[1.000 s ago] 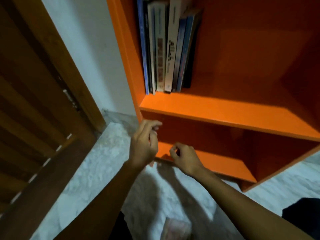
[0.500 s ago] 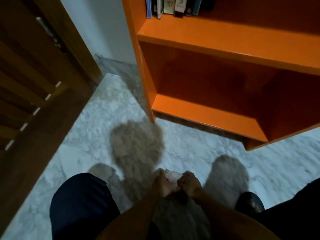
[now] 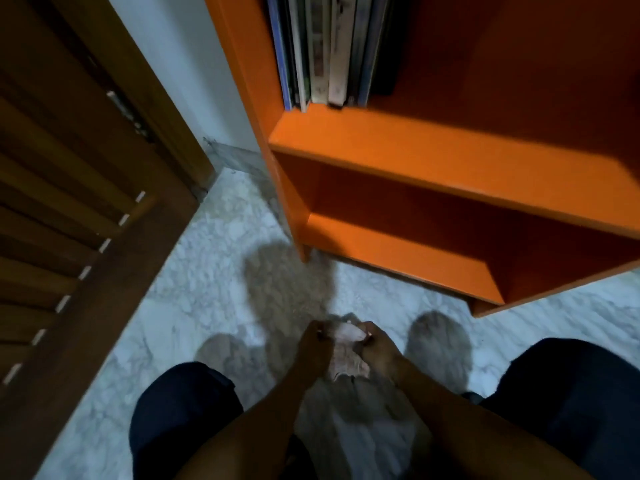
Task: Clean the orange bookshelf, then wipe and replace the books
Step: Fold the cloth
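The orange bookshelf point(image 3: 433, 157) fills the upper right. Several books point(image 3: 329, 50) stand upright at the left end of its upper shelf. The lowest shelf holds nothing. Low in the middle, over the marble floor, a pale pinkish cloth point(image 3: 346, 351) hangs between my hands. My left hand point(image 3: 313, 344) pinches its left edge and my right hand point(image 3: 375, 348) grips its right edge. Both hands are well in front of the shelf, between my knees.
A brown louvred wooden door point(image 3: 69, 220) stands at the left beside a white wall point(image 3: 180, 64). The floor point(image 3: 194, 278) is white marble. My dark-trousered knees point(image 3: 180, 410) frame the bottom of the view.
My hands have drawn back from the lowest shelf's front edge to the cloth on the floor and lifted it. The view has tipped up a little since half a second ago.
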`<state>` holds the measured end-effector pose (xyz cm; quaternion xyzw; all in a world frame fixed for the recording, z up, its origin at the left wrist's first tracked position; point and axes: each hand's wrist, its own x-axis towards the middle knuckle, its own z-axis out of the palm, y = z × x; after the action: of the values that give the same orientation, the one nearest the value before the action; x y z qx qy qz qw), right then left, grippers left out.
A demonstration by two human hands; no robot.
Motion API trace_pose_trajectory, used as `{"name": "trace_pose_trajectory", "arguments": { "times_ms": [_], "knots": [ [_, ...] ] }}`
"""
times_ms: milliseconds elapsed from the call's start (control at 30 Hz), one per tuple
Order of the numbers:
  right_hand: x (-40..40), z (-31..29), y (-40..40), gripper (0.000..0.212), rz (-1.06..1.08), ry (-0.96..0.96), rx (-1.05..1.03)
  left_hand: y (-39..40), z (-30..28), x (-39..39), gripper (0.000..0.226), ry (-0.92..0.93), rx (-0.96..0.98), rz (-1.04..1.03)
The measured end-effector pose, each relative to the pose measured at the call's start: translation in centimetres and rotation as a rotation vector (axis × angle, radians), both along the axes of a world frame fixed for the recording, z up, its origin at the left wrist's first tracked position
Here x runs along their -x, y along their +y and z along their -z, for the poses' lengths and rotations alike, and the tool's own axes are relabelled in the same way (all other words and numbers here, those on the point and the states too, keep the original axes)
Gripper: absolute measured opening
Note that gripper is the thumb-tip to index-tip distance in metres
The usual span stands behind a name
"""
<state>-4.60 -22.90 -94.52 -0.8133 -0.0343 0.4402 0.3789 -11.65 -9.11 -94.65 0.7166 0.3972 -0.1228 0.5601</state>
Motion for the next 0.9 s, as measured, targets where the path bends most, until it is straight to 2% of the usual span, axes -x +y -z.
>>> {"name": "trace_pose_trajectory", "arguments": {
  "times_ms": [133, 200, 300, 433, 533, 633, 833, 900],
  "knots": [
    [-1.7, -11.9, -0.4, 0.009, 0.000, -0.183, 0.055, 0.3, -12.9, -1.3, 0.046, -0.109, -0.043, 0.190],
    [-2.3, -17.8, -1.2, 0.008, -0.034, -0.304, 0.081, 0.1, -19.8, -1.9, 0.049, -0.125, -0.096, 0.300],
    [-2.5, -27.0, -3.3, 0.012, -0.040, -0.486, -0.010, 0.1, -29.3, -2.2, 0.043, -0.167, -0.161, 0.418],
    [-1.8, -40.6, -5.8, 0.017, -0.020, -0.708, -0.098, -0.1, -41.9, -3.0, 0.037, -0.323, -0.176, 0.519],
    [-1.4, -50.3, -7.1, 0.021, 0.014, -0.742, -0.128, -0.5, -50.2, -3.5, 0.020, -0.414, -0.191, 0.653],
    [-1.4, -58.0, -8.4, 0.021, 0.044, -0.645, -0.201, -1.2, -56.2, -4.3, 0.008, -0.475, -0.272, 0.775],
    [-2.1, -69.1, -12.1, 0.010, 0.040, -0.718, -0.180, -2.3, -64.0, -6.1, 0.010, -0.543, -0.506, 0.901],
    [-1.8, -71.8, -14.1, 0.003, 0.052, -0.742, -0.152, -3.3, -66.1, -6.5, 0.014, -0.575, -0.509, 0.921]
  ]
}}
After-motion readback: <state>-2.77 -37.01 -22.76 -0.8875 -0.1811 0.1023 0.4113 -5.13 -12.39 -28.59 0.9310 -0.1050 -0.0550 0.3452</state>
